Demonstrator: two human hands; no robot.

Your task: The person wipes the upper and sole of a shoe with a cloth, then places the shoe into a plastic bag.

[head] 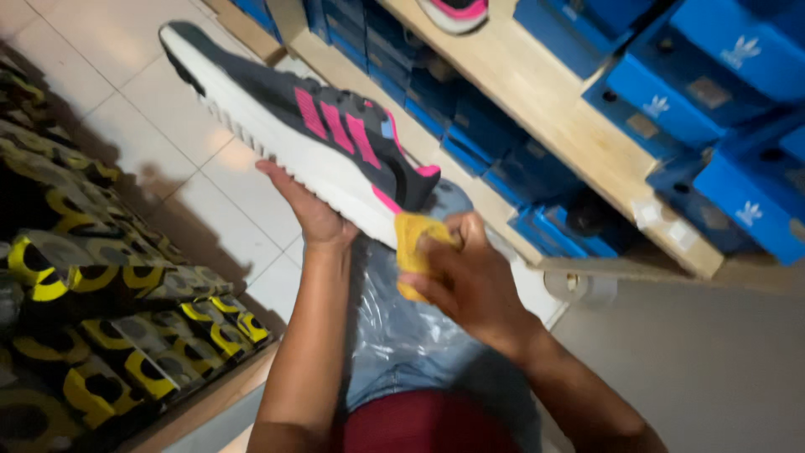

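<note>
We look down from our head at our own two bare hands working on a shoe (310, 134). The shoe is dark grey with three pink stripes, a pink heel patch and a thick white sole. It lies on its side in the air above our lap, toe pointing up and left, heel down and right.

Our left hand (306, 205) is spread flat, palm up, under the white sole near the middle, so the shoe rests on it like a tray and its side stays turned toward us. Our right hand (465, 281) is curled shut around a folded yellow cloth (415, 247), fingers pinching it. The cloth touches the sole at the heel end, a placement that seems to suit rubbing that edge.

Beneath the hands, clear plastic wrap (402, 327) lies over our knees.

To the right runs a pale wooden shelf (545, 101) stacked with blue boxes (713, 75), its edge close beside the heel and the right hand. To the left sits a low stand of black and yellow boxes (109, 319), near our left forearm. Between them is pale tiled floor (142, 126), the open room lying up and left, beyond the toe.
</note>
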